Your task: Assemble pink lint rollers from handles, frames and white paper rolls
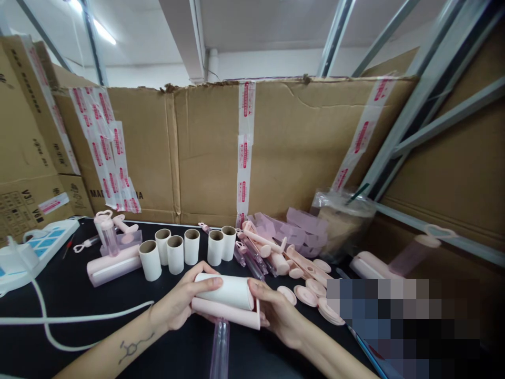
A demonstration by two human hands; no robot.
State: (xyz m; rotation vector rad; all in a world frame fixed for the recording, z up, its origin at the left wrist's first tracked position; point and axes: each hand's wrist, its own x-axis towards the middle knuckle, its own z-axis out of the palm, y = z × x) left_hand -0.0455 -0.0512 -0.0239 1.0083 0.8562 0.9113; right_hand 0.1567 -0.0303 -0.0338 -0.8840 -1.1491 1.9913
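Between my two hands is a lint roller, with a white paper roll lying against its pale pink holder. A clear purple handle points down from it towards me. My left hand is closed around the left end, thumb on top of the white roll. At the other end my right hand grips the roll and the holder's end, its thumb on the roll's edge. The fingers beneath are partly hidden. Beyond my hands stand several white paper rolls, upright with brown cores.
Pink plastic parts and round caps lie to the right, before purple covers. Assembled lint rollers rest at left. A power strip and white cable occupy the left side. Cardboard walls the back.
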